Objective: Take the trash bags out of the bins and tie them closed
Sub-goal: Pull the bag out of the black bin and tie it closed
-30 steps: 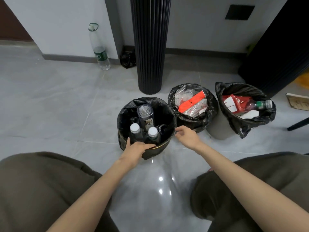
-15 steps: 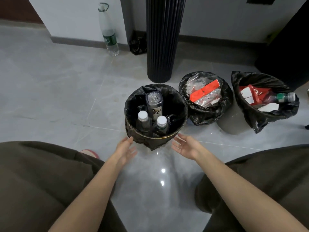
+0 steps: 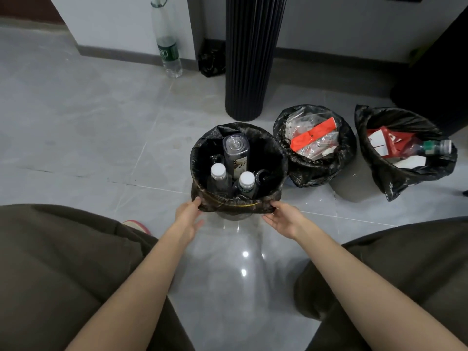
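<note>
Underfoot, the floor (image 3: 76, 122) is glossy pale-grey tile with thin joints, and small ceiling lights glint on it between the person's knees; a white wall with a grey skirting closes the room at the back. A ribbed black column (image 3: 253, 59) stands on the tiles near that wall. Just in front of the column, on the person's side, sits the nearest bin, lined with a black trash bag (image 3: 238, 207) whose hem is turned down over the rim; two white-capped bottles (image 3: 218, 171) and a square clear bottle (image 3: 236, 148) stand inside it. The left hand (image 3: 188, 214) and right hand (image 3: 283, 219) flank the near rim; each has fairly straight, relaxed fingers and a thumb tip against the turned-down hem, and no pinched fold can be made out. In front of the column and to its right as seen, a second bagged bin (image 3: 314, 171) holds clear wrappers and red strips; further right of the column, a grey bin (image 3: 352, 184) carries a loose black bag with a red packet and a bottle. Left of the column, a tall clear bottle (image 3: 168, 46) stands at the wall; a small black bag (image 3: 211, 62) lies at the skirting just beside the column. Dark olive trouser legs (image 3: 50, 249) fill the lower corners.
</note>
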Tool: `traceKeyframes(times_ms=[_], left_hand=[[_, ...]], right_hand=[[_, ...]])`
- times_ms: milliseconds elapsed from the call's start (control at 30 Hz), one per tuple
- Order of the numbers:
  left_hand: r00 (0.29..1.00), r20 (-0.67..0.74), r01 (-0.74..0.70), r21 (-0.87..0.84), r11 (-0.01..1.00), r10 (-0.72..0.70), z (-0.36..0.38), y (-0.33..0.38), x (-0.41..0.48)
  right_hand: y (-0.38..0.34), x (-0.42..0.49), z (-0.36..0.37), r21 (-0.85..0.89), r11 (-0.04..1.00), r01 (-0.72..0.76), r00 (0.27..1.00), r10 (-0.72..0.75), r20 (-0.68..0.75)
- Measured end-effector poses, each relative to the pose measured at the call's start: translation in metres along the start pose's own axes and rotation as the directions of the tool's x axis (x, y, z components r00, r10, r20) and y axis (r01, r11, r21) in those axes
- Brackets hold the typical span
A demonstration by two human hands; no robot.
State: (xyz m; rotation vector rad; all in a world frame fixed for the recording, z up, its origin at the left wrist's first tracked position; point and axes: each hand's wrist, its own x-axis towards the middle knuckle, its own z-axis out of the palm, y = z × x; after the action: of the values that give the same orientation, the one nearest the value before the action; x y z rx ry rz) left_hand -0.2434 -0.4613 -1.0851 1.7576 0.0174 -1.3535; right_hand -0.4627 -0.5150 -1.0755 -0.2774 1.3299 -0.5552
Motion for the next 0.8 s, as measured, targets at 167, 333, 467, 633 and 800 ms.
traceKeyframes(times_ms=[167, 333, 467, 633, 800], left_hand=[[0.988, -0.003, -0.155, -0.015, 0.988, 0.155, -0.001, 0.02, -0.029], [0.963, 0.016, -0.269, -0.024, 0.963, 0.27, 0.005, 0.051, -0.061], [0.952, 0.052, -0.304, 0.068, 0.95, 0.301, 0.004, 0.076, -0.074], [0.949, 0.141, -0.314, 0.298, 0.902, 0.284, 0.0, 0.109, -0.082], [0.941, 0.168, -0.337, 0.54, 0.771, 0.294, 0.004, 0.134, -0.075]], right_hand=[[-0.012, -0.029, 0.004, -0.006, 0.997, 0.073, 0.997, -0.073, -0.018], [-0.029, -0.062, 0.014, -0.016, 0.975, 0.223, 0.975, -0.222, 0.014], [-0.046, -0.076, 0.017, -0.079, 0.934, 0.347, 0.938, -0.347, 0.014], [-0.077, -0.083, 0.013, -0.261, 0.896, 0.359, 0.926, -0.376, -0.017], [-0.102, -0.073, 0.019, -0.617, 0.687, 0.384, 0.836, -0.543, -0.085]])
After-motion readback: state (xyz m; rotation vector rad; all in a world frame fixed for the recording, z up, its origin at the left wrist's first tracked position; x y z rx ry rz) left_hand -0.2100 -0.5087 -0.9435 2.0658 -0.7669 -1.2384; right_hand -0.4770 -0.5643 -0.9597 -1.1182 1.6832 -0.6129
